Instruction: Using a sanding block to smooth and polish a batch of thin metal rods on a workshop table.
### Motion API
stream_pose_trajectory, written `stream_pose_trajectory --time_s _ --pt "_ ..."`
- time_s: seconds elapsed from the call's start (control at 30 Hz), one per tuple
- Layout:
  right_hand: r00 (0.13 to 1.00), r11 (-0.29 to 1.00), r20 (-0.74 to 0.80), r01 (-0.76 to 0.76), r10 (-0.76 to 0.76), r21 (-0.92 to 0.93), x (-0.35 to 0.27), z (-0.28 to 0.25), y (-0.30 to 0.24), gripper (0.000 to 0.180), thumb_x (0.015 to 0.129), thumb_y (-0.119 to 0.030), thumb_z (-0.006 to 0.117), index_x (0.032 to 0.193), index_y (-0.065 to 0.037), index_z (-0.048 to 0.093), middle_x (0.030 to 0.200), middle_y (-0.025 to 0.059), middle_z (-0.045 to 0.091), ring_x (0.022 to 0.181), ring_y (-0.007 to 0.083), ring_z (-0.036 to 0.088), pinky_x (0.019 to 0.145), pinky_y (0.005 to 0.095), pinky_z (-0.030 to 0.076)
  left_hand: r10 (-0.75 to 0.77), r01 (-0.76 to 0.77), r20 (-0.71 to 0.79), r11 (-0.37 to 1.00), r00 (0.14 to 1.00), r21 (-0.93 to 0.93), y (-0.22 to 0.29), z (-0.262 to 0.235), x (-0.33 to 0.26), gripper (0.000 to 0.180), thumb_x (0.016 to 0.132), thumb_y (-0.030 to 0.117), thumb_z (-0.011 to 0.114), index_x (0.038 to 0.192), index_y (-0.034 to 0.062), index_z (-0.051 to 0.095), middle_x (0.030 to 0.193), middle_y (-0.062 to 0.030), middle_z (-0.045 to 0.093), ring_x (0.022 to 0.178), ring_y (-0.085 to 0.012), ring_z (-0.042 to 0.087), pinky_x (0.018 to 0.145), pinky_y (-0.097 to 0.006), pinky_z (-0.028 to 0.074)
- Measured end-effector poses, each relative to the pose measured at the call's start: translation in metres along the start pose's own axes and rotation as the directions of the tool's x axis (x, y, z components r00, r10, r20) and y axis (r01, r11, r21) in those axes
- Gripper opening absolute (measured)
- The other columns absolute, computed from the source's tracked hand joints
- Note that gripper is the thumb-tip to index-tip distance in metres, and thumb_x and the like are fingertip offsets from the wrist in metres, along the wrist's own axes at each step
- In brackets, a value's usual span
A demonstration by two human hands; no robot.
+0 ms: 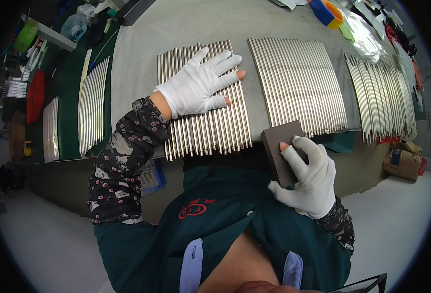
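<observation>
Gloved left hand (198,85) lies flat, grip open, on a row of metal rods (203,105) on the worktop (137,44). Right hand (310,178) grips a brown sanding block (281,149) at the worktop's near edge; other rod rows (298,88) look untouched, perhaps.

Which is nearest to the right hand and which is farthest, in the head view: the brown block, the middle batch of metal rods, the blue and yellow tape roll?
1. Brown block: held in the right hand.
2. Middle batch of metal rods: just above it on the table.
3. Blue and yellow tape roll: far edge, top.
</observation>
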State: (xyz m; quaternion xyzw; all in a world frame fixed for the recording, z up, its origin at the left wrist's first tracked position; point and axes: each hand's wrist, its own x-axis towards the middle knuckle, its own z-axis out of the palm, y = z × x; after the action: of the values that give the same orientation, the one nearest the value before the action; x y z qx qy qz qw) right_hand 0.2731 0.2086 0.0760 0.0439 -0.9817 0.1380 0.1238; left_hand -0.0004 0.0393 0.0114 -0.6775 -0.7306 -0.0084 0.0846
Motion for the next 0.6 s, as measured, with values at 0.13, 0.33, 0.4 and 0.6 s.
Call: stream_pose_trajectory --time_s 0.13,0.33,0.4,0.6 --pt "0.999 1.000 0.030 0.019 -0.018 -0.013 0.003 0.004 -0.006 0.075 0.051 -0.034 0.084 0.117 -0.009 0.060 0.114 0.0085 0.050 0.080 0.0234 0.052 0.063 0.0349 0.044 -0.007 0.007 0.018 1.000 1.000 0.000 0.001 -0.005 -0.002 0.071 0.093 0.062 0.032 0.148 0.0166 0.034 0.152 -0.0141 0.032 0.140 -0.0340 0.031 0.113 -0.056 0.023" --pt "0.996 0.997 0.069 0.056 -0.053 -0.050 0.011 0.009 -0.017 0.074 0.052 -0.035 0.082 0.116 -0.008 0.060 0.113 0.0101 0.050 0.078 0.0241 0.052 0.063 0.0352 0.045 -0.032 0.033 0.022 0.999 0.999 -0.039 0.002 -0.004 -0.002 0.068 0.091 0.053 0.045 0.147 0.0160 0.035 0.152 -0.0137 0.032 0.140 -0.0337 0.031 0.113 -0.056 0.022" --pt "0.994 0.992 0.077 0.085 -0.077 -0.093 0.015 0.014 -0.020 0.070 0.056 -0.040 0.081 0.114 -0.008 0.061 0.109 0.0076 0.049 0.073 0.0211 0.049 0.057 0.0319 0.044 -0.041 0.043 0.039 0.997 0.998 -0.059 0.003 -0.005 -0.001 0.068 0.089 0.050 0.049 0.147 0.0156 0.035 0.152 -0.0137 0.033 0.140 -0.0335 0.030 0.113 -0.056 0.023" --pt "1.000 0.983 0.021 -0.012 0.016 -0.182 0.047 0.033 -0.028 0.063 0.062 -0.039 0.078 0.112 -0.006 0.060 0.103 0.0072 0.049 0.072 0.0210 0.052 0.054 0.0319 0.046 -0.043 0.044 0.028 0.998 0.999 -0.041 0.006 -0.007 0.000 0.067 0.092 0.053 0.043 0.146 0.0150 0.036 0.152 -0.0130 0.033 0.141 -0.0329 0.029 0.113 -0.057 0.022"
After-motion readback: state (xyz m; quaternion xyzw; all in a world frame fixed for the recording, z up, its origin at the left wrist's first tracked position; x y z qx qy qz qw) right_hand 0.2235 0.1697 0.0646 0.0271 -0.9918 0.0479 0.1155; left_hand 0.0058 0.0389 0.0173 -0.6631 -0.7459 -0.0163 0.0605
